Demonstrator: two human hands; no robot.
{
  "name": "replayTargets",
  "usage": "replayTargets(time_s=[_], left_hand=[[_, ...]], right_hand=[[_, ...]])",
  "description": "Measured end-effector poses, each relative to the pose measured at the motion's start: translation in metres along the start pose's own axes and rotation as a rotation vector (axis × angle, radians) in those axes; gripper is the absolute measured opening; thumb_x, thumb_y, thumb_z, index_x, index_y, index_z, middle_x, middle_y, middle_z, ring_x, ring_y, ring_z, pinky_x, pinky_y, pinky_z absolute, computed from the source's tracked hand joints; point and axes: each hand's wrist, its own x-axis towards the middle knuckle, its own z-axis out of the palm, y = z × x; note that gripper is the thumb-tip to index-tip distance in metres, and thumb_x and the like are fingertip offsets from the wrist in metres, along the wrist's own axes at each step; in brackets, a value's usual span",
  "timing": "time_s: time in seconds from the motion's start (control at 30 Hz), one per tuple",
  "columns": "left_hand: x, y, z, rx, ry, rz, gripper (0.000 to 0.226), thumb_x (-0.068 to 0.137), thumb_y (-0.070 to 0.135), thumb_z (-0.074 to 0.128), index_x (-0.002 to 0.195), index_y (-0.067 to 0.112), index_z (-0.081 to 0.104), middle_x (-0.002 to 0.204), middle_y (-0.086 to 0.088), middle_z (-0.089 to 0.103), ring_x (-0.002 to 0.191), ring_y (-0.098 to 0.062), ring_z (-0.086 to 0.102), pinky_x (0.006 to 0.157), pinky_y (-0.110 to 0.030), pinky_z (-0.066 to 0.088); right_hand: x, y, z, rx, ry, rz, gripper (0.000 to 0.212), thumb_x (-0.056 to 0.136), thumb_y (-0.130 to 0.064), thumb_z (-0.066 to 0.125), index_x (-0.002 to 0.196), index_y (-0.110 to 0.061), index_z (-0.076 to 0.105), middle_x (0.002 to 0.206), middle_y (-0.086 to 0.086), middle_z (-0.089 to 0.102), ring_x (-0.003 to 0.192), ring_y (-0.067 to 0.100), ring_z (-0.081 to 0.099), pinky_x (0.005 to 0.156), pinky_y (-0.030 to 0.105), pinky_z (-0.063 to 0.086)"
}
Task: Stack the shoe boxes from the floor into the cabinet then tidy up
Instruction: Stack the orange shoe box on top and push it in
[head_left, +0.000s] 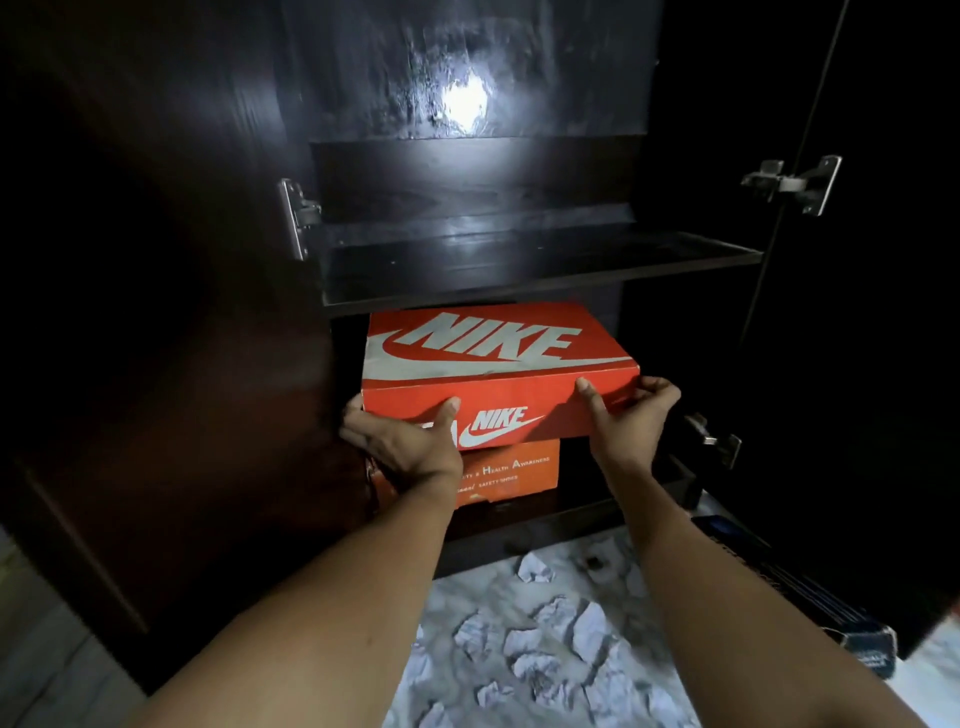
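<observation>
Low in the dark wooden cabinet (540, 283), your left hand (405, 441) and right hand (628, 415) grip near corners of the red cardboard shoe box (498, 364), likely squaring it atop the orange cardboard box (519, 467).

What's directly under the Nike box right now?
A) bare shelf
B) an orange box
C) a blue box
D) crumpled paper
B: the orange box sits right beneath the Nike box in the compartment under the shelf, while the left hand and right hand hold the Nike box by its front corners.
</observation>
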Motion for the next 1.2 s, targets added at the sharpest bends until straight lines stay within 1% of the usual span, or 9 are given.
replayTargets(time_s=[0.2, 0.4, 0.47, 0.6, 0.73, 0.8, 0.93, 1.1, 1.2], left_hand=[[0.015, -0.018, 0.026, 0.071, 0.037, 0.035, 0.080, 0.074, 0.018, 0.086, 0.135, 0.010, 0.035, 0.145, -0.012, 0.032, 0.132, -0.030, 0.043, 0.105, -0.043, 0.046], [0.033, -0.045, 0.031, 0.326, -0.006, 0.232, 0.086, 0.081, 0.031, 0.079, 0.152, 0.017, 0.033, 0.166, -0.010, 0.006, 0.148, -0.035, 0.021, 0.119, -0.042, 0.026], [0.039, -0.051, 0.033, 0.397, -0.026, 0.279, 0.088, 0.084, 0.031, 0.075, 0.156, 0.018, 0.026, 0.167, -0.011, 0.000, 0.152, -0.034, 0.012, 0.122, -0.040, 0.019], [0.045, -0.058, 0.036, 0.533, -0.106, 0.296, 0.091, 0.090, 0.037, 0.068, 0.160, 0.017, 0.014, 0.166, -0.008, -0.015, 0.153, -0.030, 0.000, 0.115, -0.026, 0.006], [0.059, -0.066, 0.042, 0.581, -0.318, 0.200, 0.092, 0.091, 0.033, 0.069, 0.159, 0.012, 0.011, 0.166, 0.000, -0.019, 0.152, -0.016, 0.013, 0.124, -0.032, 0.013], [0.071, -0.068, 0.044, 0.585, -0.385, 0.115, 0.094, 0.092, 0.033, 0.068, 0.159, 0.014, 0.005, 0.166, 0.002, -0.016, 0.148, -0.008, 0.020, 0.125, -0.034, 0.011], [0.086, -0.071, 0.040, 0.702, -0.416, 0.085, 0.092, 0.094, 0.044, 0.063, 0.160, 0.017, 0.004, 0.168, 0.002, -0.009, 0.154, -0.021, -0.006, 0.125, -0.039, 0.002], [0.090, -0.074, 0.038, 0.713, -0.394, 0.107, 0.091, 0.093, 0.045, 0.064, 0.159, 0.013, 0.011, 0.168, -0.001, -0.003, 0.154, -0.023, -0.002, 0.125, -0.038, 0.005], [0.089, -0.067, 0.041, 0.690, -0.366, 0.120, 0.089, 0.091, 0.043, 0.066, 0.158, 0.010, 0.017, 0.168, -0.007, 0.007, 0.154, -0.025, 0.004, 0.125, -0.037, 0.006]], right_hand=[[0.011, 0.016, 0.038, -0.020, -0.057, -0.005, 0.066, 0.081, -0.040, 0.079, 0.129, -0.016, 0.042, 0.125, 0.001, 0.041, 0.116, 0.019, 0.053, 0.100, 0.035, 0.047], [0.026, 0.029, 0.064, -0.058, -0.224, -0.040, 0.087, 0.079, -0.040, 0.080, 0.149, -0.021, 0.031, 0.148, 0.008, 0.035, 0.135, 0.025, 0.043, 0.109, 0.038, 0.039], [0.033, 0.031, 0.073, -0.056, -0.299, -0.002, 0.094, 0.077, -0.041, 0.082, 0.152, -0.026, 0.027, 0.153, 0.006, 0.031, 0.141, 0.026, 0.038, 0.116, 0.049, 0.036], [0.048, 0.043, 0.089, -0.084, -0.455, 0.058, 0.117, 0.056, -0.074, 0.076, 0.153, -0.046, 0.016, 0.161, 0.000, 0.021, 0.147, 0.028, 0.030, 0.115, 0.060, 0.033], [0.036, 0.044, 0.106, -0.118, -0.662, 0.043, 0.087, 0.083, -0.028, 0.073, 0.154, -0.036, 0.023, 0.143, 0.005, 0.046, 0.134, 0.032, 0.046, 0.109, 0.058, 0.042], [0.026, 0.050, 0.121, -0.218, -0.702, -0.003, 0.080, 0.080, -0.035, 0.068, 0.150, -0.038, 0.030, 0.147, 0.003, 0.039, 0.142, 0.036, 0.031, 0.112, 0.062, 0.036], [0.027, 0.051, 0.131, -0.372, -0.662, -0.003, 0.075, 0.090, -0.042, 0.063, 0.155, -0.036, 0.024, 0.156, 0.000, 0.025, 0.146, 0.036, 0.014, 0.118, 0.063, 0.022], [0.032, 0.046, 0.122, -0.344, -0.765, -0.012, 0.064, 0.079, -0.052, 0.061, 0.138, -0.058, 0.037, 0.138, 0.005, 0.040, 0.127, 0.032, 0.041, 0.103, 0.057, 0.046], [0.031, 0.028, 0.097, -0.285, -0.738, 0.034, 0.055, 0.089, -0.033, 0.061, 0.137, -0.052, 0.041, 0.126, -0.002, 0.047, 0.113, 0.020, 0.052, 0.089, 0.035, 0.056]])
